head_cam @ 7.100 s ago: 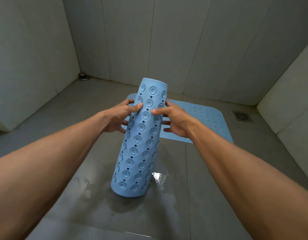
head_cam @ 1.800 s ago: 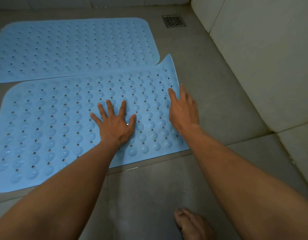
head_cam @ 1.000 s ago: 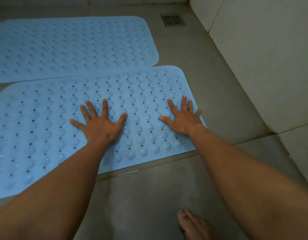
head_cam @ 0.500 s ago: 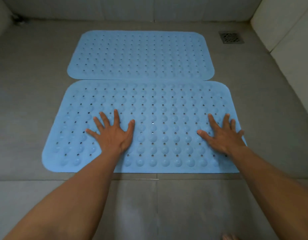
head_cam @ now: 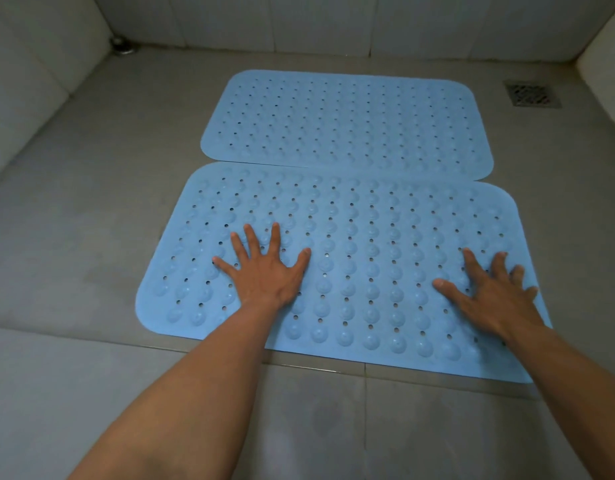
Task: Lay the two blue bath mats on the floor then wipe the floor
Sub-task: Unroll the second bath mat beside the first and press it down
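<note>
Two blue bath mats with bumps and holes lie flat on the grey tiled floor, edge to edge. The far mat (head_cam: 347,123) sits toward the back wall. The near mat (head_cam: 351,244) lies just in front of it. My left hand (head_cam: 264,271) rests palm down on the near mat's left half, fingers spread. My right hand (head_cam: 493,296) presses flat near the mat's right edge, fingers spread too. Neither hand holds anything.
A square floor drain (head_cam: 531,94) sits at the back right. A round fitting (head_cam: 121,46) is in the back left corner. Tiled walls (head_cam: 29,74) close in on the left, back and right. Bare floor (head_cam: 74,220) lies left of the mats and in front of them.
The rolled mat was spread out and its curled right corner pressed flat. Over the last second my view swung left and both hands stayed flat on the near mat, spread wider apart.
</note>
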### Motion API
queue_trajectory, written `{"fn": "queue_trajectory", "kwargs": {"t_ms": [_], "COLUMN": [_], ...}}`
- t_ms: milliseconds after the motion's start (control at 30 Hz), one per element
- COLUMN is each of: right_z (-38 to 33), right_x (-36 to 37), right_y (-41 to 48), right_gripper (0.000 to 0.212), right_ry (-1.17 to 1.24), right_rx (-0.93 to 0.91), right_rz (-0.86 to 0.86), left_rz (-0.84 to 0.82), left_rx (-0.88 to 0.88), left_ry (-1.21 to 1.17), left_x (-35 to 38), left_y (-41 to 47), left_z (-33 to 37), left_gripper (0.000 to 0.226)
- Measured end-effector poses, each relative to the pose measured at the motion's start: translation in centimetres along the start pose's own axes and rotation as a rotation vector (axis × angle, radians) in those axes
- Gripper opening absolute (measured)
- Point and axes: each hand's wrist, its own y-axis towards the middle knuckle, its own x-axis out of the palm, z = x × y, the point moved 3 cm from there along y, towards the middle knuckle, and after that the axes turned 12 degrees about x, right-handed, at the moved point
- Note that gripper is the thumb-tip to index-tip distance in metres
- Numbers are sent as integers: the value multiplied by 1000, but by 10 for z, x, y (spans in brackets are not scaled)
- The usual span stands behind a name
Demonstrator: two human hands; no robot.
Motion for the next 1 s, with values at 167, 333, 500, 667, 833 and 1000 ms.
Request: {"fn": "queue_trajectory", "kwargs": {"t_ms": [167, 333, 500, 667, 833, 1000], "right_z": [3, -3, -8, -10, -14, -12], "right_x": [-3, -7, -9, -9, -6, -4], "right_y": [3, -2, -5, -7, -10, -4], "right_gripper": [99, 100, 102, 104, 105, 105], "right_ry": [2, 31, 39, 47, 69, 79], "right_rx": [-3, -1, -7, -21, -46, -36], "right_rz": [-3, -6, 0, -4, 18, 30], "left_rz": [-22, -38, -41, -29, -20, -28], "left_rx": [3, -5, -16, -16, -31, -24], "left_ry": [13, 13, 8, 24, 31, 28], "left_x": [-1, -2, -2, -1, -3, -2], "left_y": [1, 5, 7, 8, 9, 10], "left_z": [5, -2, -6, -8, -15, -9], "left_gripper": [89, 89, 87, 79, 67, 64]}}
